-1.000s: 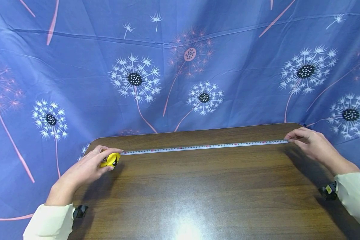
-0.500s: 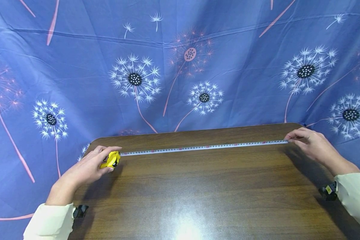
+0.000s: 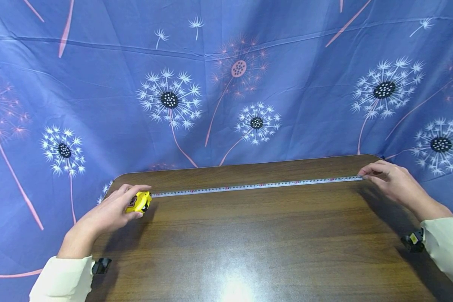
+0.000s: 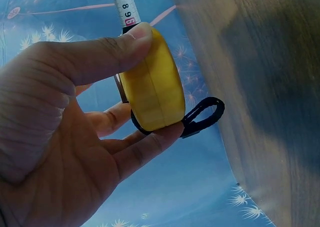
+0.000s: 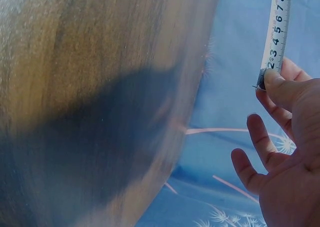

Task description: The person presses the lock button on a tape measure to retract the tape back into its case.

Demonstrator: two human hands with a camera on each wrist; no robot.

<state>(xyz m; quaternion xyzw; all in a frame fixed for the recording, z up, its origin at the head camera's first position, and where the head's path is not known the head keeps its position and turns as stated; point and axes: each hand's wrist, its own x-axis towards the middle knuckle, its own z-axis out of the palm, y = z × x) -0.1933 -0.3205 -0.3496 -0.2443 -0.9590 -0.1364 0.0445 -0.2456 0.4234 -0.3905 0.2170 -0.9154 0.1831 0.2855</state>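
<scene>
A yellow tape measure (image 3: 139,203) is gripped between the thumb and fingers of my left hand (image 3: 111,209), near the table's left side. Its white blade (image 3: 245,186) stretches straight across to my right hand (image 3: 402,184). There the thumb and index finger pinch the blade's end, as the right wrist view shows, with the metal hook (image 5: 258,87) at the thumb tip and the other fingers spread. In the left wrist view the thumb presses on the yellow case (image 4: 156,87) near the blade's mouth, and a black wrist loop (image 4: 205,116) hangs off the case.
Beneath both hands lies a brown wooden table (image 3: 249,235) with rounded far corners. A blue curtain (image 3: 305,105) with a dandelion print hangs right behind the table's far edge. Black wrist cameras (image 3: 102,266) sit at the cuffs.
The tape case in my left hand has dipped and turned very slightly, with the left end of the blade a little lower. My right hand has stayed in place.
</scene>
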